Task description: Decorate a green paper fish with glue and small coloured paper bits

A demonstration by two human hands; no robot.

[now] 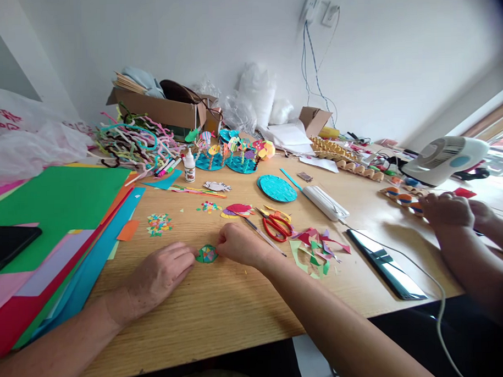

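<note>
A small green paper fish with a mosaic of coloured paper bits lies low over the tabletop between my hands. My left hand has its fingers together, the tips at the fish's left end. At the right end, the fingers of my right hand are curled in a pinch on the fish's edge. Beyond my left hand is a scatter of tiny paper bits. Red-handled scissors and a slim pen-like tool lie to the right of my right hand, near cut paper scraps.
Coloured sheets are stacked at left, a phone on them. A glue bottle, pipe cleaners and a blue disc lie farther back. At right are a white power strip, its cable, a tablet-like device and another person's hands.
</note>
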